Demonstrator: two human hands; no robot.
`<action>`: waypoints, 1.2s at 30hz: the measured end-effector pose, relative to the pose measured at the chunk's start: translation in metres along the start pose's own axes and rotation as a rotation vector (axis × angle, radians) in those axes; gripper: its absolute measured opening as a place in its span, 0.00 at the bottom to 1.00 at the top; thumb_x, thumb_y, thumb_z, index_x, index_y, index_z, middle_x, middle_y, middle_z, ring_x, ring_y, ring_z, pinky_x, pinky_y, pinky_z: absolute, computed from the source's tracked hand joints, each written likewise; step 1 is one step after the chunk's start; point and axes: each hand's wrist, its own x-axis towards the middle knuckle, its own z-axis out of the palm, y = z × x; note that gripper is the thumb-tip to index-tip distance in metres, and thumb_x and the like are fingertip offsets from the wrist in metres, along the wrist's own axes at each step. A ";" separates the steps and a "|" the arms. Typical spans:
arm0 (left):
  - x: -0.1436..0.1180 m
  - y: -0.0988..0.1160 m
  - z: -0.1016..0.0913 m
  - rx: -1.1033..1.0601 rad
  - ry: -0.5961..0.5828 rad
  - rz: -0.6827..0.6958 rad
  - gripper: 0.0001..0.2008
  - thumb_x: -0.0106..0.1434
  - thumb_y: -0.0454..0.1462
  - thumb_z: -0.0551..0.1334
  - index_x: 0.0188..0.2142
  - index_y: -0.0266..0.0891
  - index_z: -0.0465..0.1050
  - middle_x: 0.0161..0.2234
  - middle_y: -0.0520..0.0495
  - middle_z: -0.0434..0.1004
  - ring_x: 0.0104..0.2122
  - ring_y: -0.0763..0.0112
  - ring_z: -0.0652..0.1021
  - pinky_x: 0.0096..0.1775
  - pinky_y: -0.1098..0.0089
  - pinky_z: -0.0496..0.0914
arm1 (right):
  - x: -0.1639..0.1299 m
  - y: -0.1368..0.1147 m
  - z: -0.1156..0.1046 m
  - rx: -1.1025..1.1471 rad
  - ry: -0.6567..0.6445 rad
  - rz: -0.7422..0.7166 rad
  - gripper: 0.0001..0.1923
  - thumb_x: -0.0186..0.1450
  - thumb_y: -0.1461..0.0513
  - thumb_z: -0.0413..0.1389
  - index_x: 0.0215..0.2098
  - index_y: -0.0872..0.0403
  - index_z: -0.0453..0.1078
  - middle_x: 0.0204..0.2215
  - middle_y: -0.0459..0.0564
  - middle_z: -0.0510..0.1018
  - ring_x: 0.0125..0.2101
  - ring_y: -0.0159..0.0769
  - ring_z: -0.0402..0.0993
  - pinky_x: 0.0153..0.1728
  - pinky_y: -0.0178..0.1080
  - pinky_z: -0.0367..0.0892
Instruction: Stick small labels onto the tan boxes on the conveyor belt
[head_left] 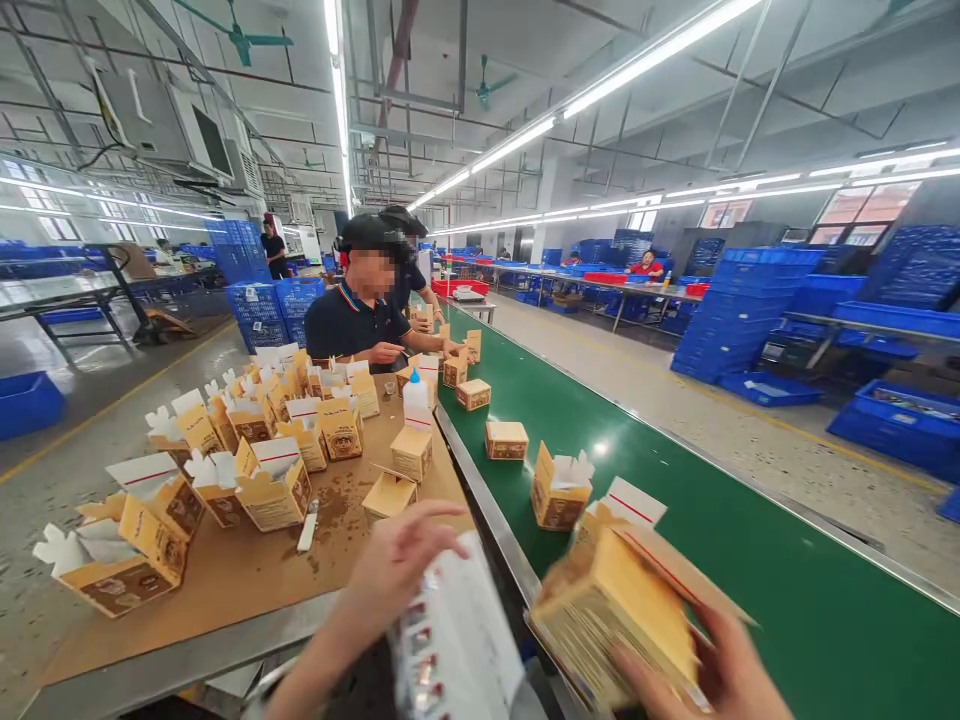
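We hold a yellow carton [615, 620], flap open, in the right hand [712, 670] near the green belt [750, 560]. Our left hand [397, 570] grips a white packet [457, 640]. We judge packing unfinished: open cartons [270, 490] crowd the bench [240, 570].

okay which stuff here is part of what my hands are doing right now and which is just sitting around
In hand:
- open box, gripped by right hand
- white packet, under left hand

Lying about:
- open boxes on the table
- glue bottle
- closed boxes on green belt
- blue crates
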 end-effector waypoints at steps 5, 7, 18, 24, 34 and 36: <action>-0.031 -0.054 -0.089 -0.044 0.463 -0.268 0.35 0.51 0.67 0.60 0.32 0.35 0.79 0.13 0.53 0.67 0.13 0.72 0.65 0.17 0.73 0.61 | 0.086 -0.017 0.167 0.045 -0.339 -0.183 0.32 0.54 0.57 0.65 0.56 0.52 0.68 0.52 0.57 0.73 0.52 0.52 0.72 0.52 0.54 0.70; -0.034 -0.076 -0.093 -0.061 0.511 -0.352 0.38 0.46 0.69 0.60 0.29 0.35 0.78 0.12 0.56 0.60 0.12 0.74 0.61 0.16 0.74 0.56 | 0.104 -0.010 0.223 0.020 -0.321 -0.179 0.36 0.54 0.58 0.65 0.59 0.58 0.65 0.53 0.61 0.72 0.55 0.56 0.69 0.58 0.59 0.62; 0.058 -0.135 -0.016 0.168 0.120 -0.208 0.39 0.48 0.71 0.57 0.30 0.36 0.77 0.15 0.55 0.60 0.17 0.74 0.61 0.22 0.75 0.53 | 0.030 0.026 0.110 -0.356 -0.118 -0.311 0.32 0.60 0.67 0.57 0.63 0.46 0.63 0.65 0.51 0.63 0.67 0.47 0.54 0.65 0.54 0.54; 0.091 -0.116 0.078 0.114 -0.545 -0.125 0.31 0.57 0.63 0.57 0.32 0.36 0.75 0.15 0.54 0.69 0.16 0.74 0.63 0.22 0.75 0.55 | -0.004 0.060 -0.046 -0.530 0.353 0.148 0.42 0.42 0.57 0.71 0.56 0.50 0.69 0.55 0.59 0.74 0.57 0.65 0.67 0.58 0.67 0.56; 0.057 -0.058 0.230 0.133 -1.123 0.131 0.28 0.57 0.46 0.68 0.55 0.47 0.66 0.60 0.41 0.71 0.34 0.66 0.80 0.28 0.73 0.66 | -0.120 0.071 -0.115 -0.070 0.524 0.168 0.41 0.49 0.57 0.70 0.59 0.49 0.63 0.58 0.57 0.73 0.56 0.53 0.71 0.55 0.53 0.69; 0.046 -0.047 0.251 0.181 -1.161 0.240 0.22 0.55 0.46 0.69 0.48 0.46 0.70 0.55 0.44 0.76 0.30 0.68 0.78 0.27 0.74 0.65 | -0.135 0.069 -0.123 -0.105 0.574 0.190 0.44 0.50 0.56 0.71 0.62 0.48 0.60 0.57 0.56 0.74 0.55 0.53 0.72 0.54 0.55 0.69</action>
